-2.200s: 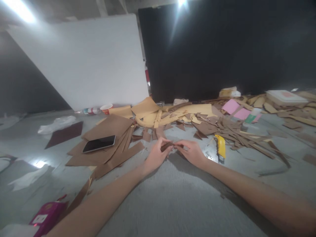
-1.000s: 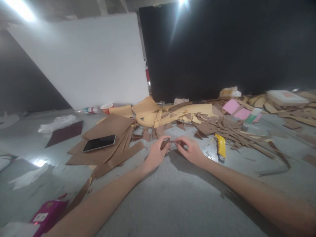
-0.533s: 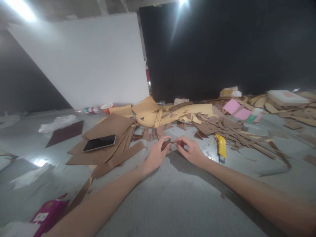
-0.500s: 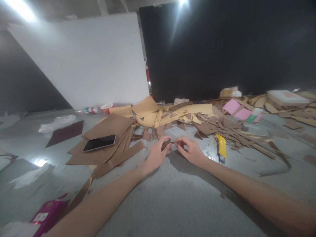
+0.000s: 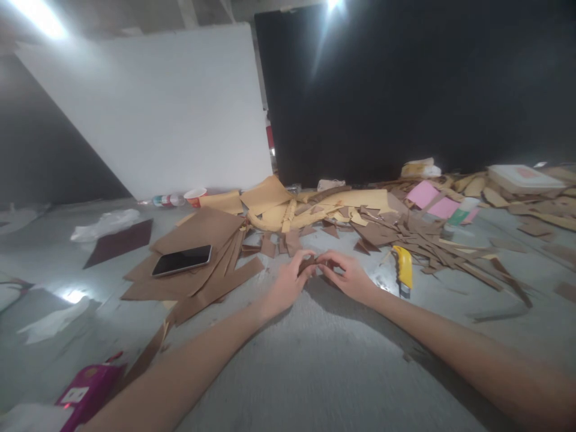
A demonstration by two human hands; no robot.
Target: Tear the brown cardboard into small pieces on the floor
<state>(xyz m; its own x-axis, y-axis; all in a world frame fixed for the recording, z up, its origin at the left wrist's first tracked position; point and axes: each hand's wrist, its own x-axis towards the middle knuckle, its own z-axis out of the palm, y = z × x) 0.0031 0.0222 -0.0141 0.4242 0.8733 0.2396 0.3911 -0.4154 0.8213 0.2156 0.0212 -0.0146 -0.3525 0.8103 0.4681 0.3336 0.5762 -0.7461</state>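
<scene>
Between my two hands is a small dark brown piece, thin and strip-like, partly covered by the fingers. My left hand pinches its left end. At its right end, the thumb and fingertips of my right hand are closed on the same piece. Both hands are just above the grey table. A yellow utility knife lies to the right of my right hand. Brown flat sheets are stacked to the left, with a phone on top.
Brown cut strips and yellow scraps heap along the back. Farther right are a pink sheet and a white box. A purple device is at the lower left. A white panel stands behind.
My fingertips have drawn closer together on the small brown piece, and the left fingers have shifted slightly. The things on the table stay where they were.
</scene>
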